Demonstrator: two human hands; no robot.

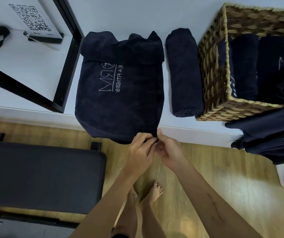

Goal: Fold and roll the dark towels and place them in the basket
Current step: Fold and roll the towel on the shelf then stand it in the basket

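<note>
**Towel corner in both hands**

A white bench (34, 71) stands over a wood floor. The flat dark towel (118, 93) lies on it. Its near right corner hangs off the edge, pinched by the left hand (140, 152) and right hand (169, 152). A rolled towel (183, 73) lies beside the basket (211, 69).

place: gym | cues: padded bench (41, 177), fitness-logo towel (118, 93) (embroidered), QR sign (30, 18)

Basket (211, 69) cut off at right edge; towel corner hidden between hands (155, 148).
</note>
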